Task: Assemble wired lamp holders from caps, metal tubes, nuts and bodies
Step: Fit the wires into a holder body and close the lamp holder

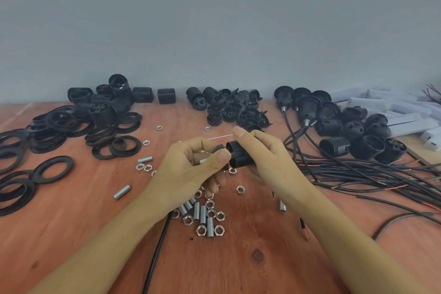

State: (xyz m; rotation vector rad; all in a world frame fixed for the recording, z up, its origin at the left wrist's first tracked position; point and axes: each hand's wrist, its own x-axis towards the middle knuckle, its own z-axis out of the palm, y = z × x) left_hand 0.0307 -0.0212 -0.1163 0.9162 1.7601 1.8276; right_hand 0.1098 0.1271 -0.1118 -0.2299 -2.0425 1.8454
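Over the middle of the bench (95,222), the right grip (262,160) curls round a ribbed black body (239,159); the left grip (188,167) pinches a cap (217,149) (mostly hidden) just beside it, above loose nuts (201,230) and tubes (203,214).

Light is diffuse and moderately bright, and falls from above to judge by the shadows. The wall (214,19) reads flat grey-blue, evenly toned. Shadows on the wooden table (71,234) are soft and faint, darkest just beneath the left hand (188,167) and right hand (269,157). The nuts and tubes (206,218) carry small pin highlights without blown glare. The black body (238,157) gripped in the right hand loses rib detail to darkness and slight smear. The cap (218,149) in the left hand's curled fingers is equally soft. The white boxes (401,112) at the right edge wash out and blur. The table's far edge bows, and the forearms stretch toward the lower corners.
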